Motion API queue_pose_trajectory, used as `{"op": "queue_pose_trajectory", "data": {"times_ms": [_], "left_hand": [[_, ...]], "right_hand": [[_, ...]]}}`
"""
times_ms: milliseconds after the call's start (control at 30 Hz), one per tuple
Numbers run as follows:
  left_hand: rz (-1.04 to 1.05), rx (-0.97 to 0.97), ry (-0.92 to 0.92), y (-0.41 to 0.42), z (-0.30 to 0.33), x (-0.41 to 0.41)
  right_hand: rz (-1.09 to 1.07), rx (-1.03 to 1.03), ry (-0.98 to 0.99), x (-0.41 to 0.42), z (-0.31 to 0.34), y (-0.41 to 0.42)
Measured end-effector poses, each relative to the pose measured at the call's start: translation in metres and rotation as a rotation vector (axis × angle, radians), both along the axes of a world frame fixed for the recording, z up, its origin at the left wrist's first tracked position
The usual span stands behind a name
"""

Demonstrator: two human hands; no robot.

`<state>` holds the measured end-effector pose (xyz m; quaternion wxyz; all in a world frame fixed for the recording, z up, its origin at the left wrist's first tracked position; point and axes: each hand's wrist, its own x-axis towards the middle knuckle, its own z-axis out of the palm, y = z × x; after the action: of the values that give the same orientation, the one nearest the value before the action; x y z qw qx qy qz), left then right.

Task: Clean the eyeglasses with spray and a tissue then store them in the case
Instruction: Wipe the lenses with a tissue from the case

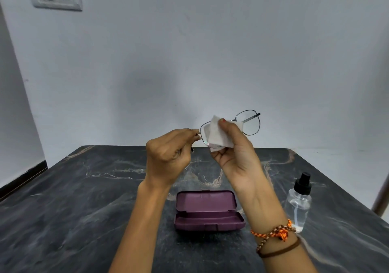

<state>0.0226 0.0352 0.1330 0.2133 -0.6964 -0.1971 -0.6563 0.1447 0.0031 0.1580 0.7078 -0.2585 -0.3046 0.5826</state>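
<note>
Pinching the eyeglasses (250, 123) at the hinge, my left hand (168, 156) steadies them; right hand (237, 152) presses tissue (214, 134) around one lens.

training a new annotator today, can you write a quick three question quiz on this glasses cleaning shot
1. True or false: the purple case lies shut on the table.
2. Which hand presses the tissue against a lens of the eyeglasses?
A. left hand
B. right hand
C. neither
3. Fill in: the spray bottle stands upright on the table, on the person's ____ side of the case.

Key
1. False; it lies open, with nothing in it.
2. B; the left hand pinches the frame at its end.
3. right
</note>
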Motion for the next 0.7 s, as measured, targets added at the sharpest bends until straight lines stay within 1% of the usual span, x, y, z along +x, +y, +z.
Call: {"op": "queue_pose_trajectory", "data": {"times_ms": [100, 233, 333, 533, 600, 700], "left_hand": [[-0.002, -0.003, 0.028, -0.001, 0.000, 0.002], [0.003, 0.005, 0.032, -0.003, 0.001, 0.004], [0.015, 0.001, 0.027, -0.002, 0.000, 0.002], [0.015, 0.002, 0.018, 0.000, -0.001, 0.001], [0.013, 0.000, 0.016, 0.001, -0.002, 0.001], [0.010, -0.008, -0.001, 0.002, -0.003, -0.002]], "right_hand": [[0.030, -0.021, 0.052, -0.001, -0.001, 0.000], [0.014, 0.008, -0.005, -0.001, -0.001, 0.000], [0.004, 0.025, -0.098, 0.001, -0.002, -0.001], [-0.089, 0.076, -0.398, 0.009, -0.001, -0.002], [-0.084, 0.069, -0.449, 0.012, -0.001, -0.002], [-0.061, 0.070, -0.464, 0.014, 0.000, -0.004]]}}
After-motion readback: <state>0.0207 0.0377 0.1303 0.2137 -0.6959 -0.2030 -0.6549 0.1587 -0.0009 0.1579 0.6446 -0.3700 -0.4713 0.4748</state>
